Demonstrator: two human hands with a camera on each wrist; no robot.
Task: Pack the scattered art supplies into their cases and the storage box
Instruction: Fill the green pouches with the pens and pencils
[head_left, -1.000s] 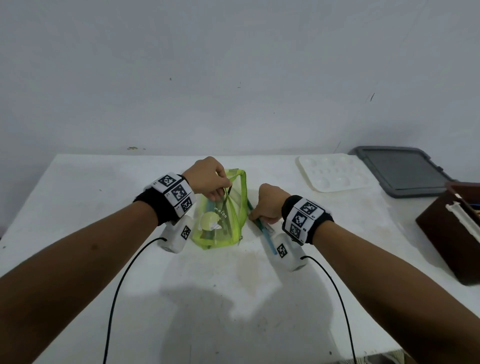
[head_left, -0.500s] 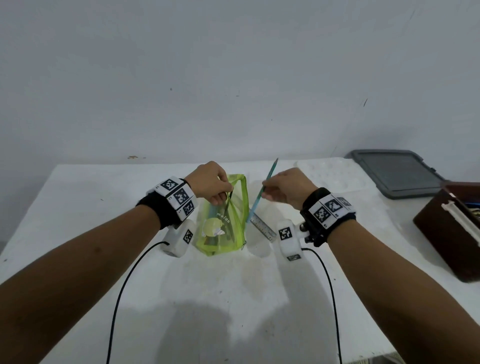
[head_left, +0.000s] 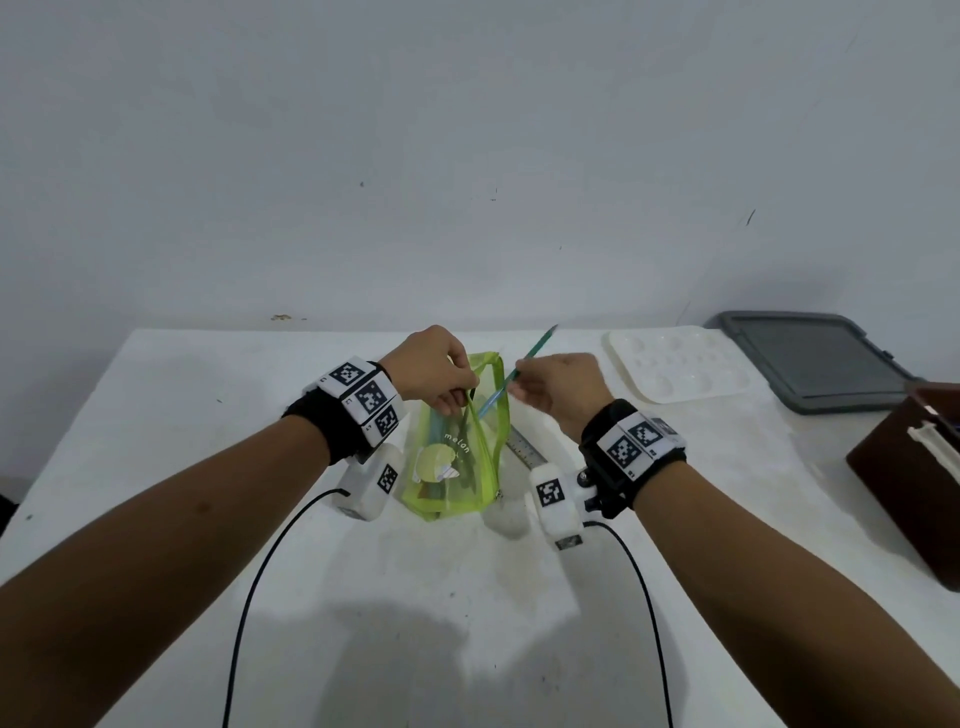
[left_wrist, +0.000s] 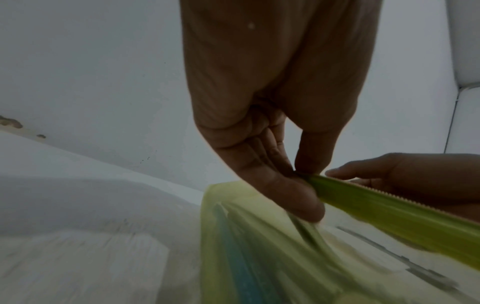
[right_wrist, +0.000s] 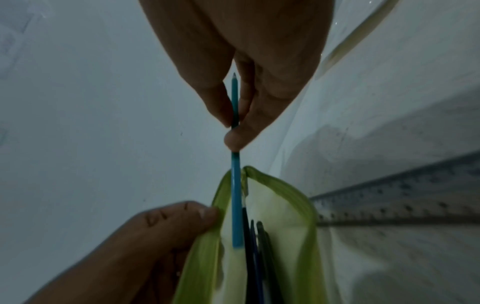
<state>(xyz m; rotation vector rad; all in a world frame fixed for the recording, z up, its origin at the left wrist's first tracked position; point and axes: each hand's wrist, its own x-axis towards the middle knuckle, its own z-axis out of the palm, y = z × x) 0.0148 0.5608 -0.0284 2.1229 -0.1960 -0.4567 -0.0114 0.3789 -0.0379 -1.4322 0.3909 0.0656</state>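
Note:
A translucent green pencil pouch (head_left: 457, 457) stands on the white table (head_left: 467, 597), its zip mouth open upward. My left hand (head_left: 441, 379) pinches the pouch's left zip edge (left_wrist: 337, 191) and holds it up. My right hand (head_left: 550, 387) pinches a teal pencil (head_left: 519, 371) near its middle. The pencil (right_wrist: 236, 195) is tilted, its lower end inside the pouch mouth (right_wrist: 259, 205), its sharpened tip pointing up and away. Several dark pens (right_wrist: 257, 246) lie inside the pouch.
A metal ruler (head_left: 524, 449) lies on the table just right of the pouch. A white paint palette (head_left: 675, 366) and a grey lid (head_left: 810, 358) sit at the back right. A brown wooden box (head_left: 914, 483) stands at the right edge.
My right hand picked the teal pencil off the table beside the ruler, lifted it and brought its lower end into the pouch mouth. My left hand kept holding the pouch edge.

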